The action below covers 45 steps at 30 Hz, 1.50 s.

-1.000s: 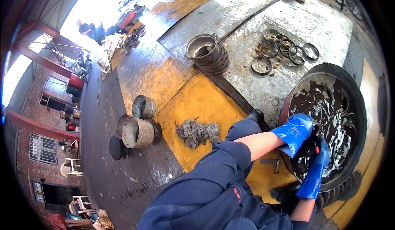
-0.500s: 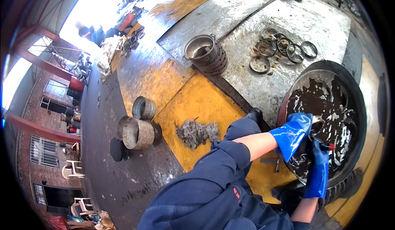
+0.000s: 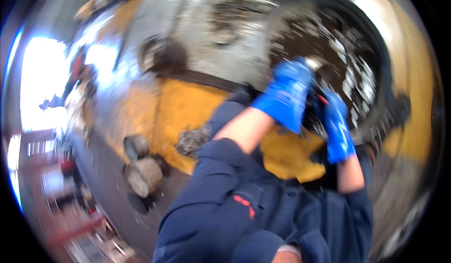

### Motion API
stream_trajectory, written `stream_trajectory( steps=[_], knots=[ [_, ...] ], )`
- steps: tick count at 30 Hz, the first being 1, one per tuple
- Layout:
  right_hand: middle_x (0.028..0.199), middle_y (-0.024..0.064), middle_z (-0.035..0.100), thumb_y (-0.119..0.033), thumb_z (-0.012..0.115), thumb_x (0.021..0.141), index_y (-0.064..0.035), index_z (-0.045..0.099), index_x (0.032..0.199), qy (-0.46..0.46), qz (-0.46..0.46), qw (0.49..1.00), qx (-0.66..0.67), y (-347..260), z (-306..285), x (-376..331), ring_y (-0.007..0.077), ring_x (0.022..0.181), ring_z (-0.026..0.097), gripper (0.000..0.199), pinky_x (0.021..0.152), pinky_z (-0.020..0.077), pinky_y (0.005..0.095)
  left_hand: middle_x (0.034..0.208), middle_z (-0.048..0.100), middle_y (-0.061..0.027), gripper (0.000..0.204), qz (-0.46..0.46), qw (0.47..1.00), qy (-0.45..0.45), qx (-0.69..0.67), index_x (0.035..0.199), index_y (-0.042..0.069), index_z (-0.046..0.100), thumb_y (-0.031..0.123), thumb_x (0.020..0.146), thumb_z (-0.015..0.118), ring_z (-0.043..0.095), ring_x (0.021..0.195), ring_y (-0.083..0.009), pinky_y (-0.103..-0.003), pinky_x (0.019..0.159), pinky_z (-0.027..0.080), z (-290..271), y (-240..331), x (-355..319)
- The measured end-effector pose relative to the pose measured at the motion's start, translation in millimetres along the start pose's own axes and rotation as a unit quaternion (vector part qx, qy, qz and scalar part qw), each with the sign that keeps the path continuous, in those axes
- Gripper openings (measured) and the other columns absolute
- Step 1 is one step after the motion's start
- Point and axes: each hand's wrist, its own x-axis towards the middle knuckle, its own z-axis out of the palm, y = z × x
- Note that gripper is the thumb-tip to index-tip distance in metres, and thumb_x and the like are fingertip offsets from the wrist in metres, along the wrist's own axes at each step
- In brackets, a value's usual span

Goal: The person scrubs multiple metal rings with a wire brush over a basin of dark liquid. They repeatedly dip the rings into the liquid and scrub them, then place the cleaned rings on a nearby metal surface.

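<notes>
Work looks under way: left hand (image 3: pixel 292 74) seems to grasp a shiny metal piece (image 3: pixel 312 63), right hand (image 3: pixel 335 107) a red-ended tool (image 3: pixel 322 99), over the tub (image 3: pixel 385 68); blur hides what's finished or remaining.

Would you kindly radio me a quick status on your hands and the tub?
Left hand gloved, at the tub, beside a shiny metal piece. Right hand gloved, at a small red item. Blur hides both grips; nothing evidently in the way.

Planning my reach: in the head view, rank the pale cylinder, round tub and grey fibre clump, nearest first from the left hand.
1. Round tub, at the left hand.
2. Grey fibre clump, lower left.
3. Pale cylinder, farther lower left.
</notes>
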Motion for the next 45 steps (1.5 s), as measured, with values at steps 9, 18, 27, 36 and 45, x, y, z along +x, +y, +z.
stream_trajectory(
  steps=[9,18,27,36,45],
  knots=[
    [0.137,0.0068,0.07,-0.019,0.067,0.097,-0.0225,0.063,0.137,0.104,-0.37,0.785,-0.486,-63.0,-7.6,-9.8,0.0302,0.083,0.078,0.041,0.07,0.0631,0.0412,0.107,0.074,-0.031,0.037,0.025,0.997,-0.046,0.062,0.111,0.001,0.075,0.033,0.099,0.062,0.071,0.105,-0.0477,-0.056,0.092,0.056,-14.5,0.6,-10.1],
    [0.114,0.0125,0.079,-0.038,0.075,0.094,-0.016,0.076,0.124,0.085,-0.016,0.931,-0.355,-38.7,-14.4,11.9,0.0364,0.107,0.074,0.037,0.092,0.0592,0.0436,0.088,0.081,-0.0151,0.038,0.014,0.996,-0.05,0.077,0.11,0.002,0.073,0.037,0.1,0.061,0.079,0.092,-0.0337,-0.046,0.086,0.059,0.5,5.7,-13.2],
    [0.106,0.0134,0.079,-0.037,0.085,0.091,0.0007,0.076,0.12,-0.074,0.245,0.962,0.092,-2.6,-16.8,31.3,0.0241,0.093,0.076,0.048,0.082,0.0596,0.0372,0.097,0.078,-0.0236,0.041,0.065,0.996,0.013,0.052,0.12,0.004,0.071,0.04,0.101,0.064,0.076,0.095,-0.0439,-0.051,0.085,0.059,7.3,5.7,-17.4],
    [0.098,0.0111,0.079,-0.05,0.075,0.094,-0.0088,0.08,0.113,-0.089,0.144,0.985,-0.024,-40.1,-24.8,-6.7,0.022,0.084,0.074,0.045,0.081,0.0589,0.0394,0.095,0.079,-0.0213,0.041,0.018,0.999,-0.004,0.026,0.119,0.004,0.073,0.04,0.102,0.062,0.078,0.095,-0.0396,-0.048,0.084,0.059,0.9,-2.0,-9.9],
    [0.119,0.013,0.076,-0.017,0.06,0.101,-0.0162,0.067,0.133,0.227,-0.291,0.817,-0.442,-25.4,-7.5,-6.2,0.0326,0.089,0.078,0.032,0.073,0.0623,0.0457,0.095,0.078,-0.0214,0.039,0.031,0.998,-0.014,0.052,0.112,0.004,0.075,0.039,0.101,0.062,0.077,0.094,-0.0409,-0.049,0.083,0.058,-5.7,8.7,-15.5]
  ],
)
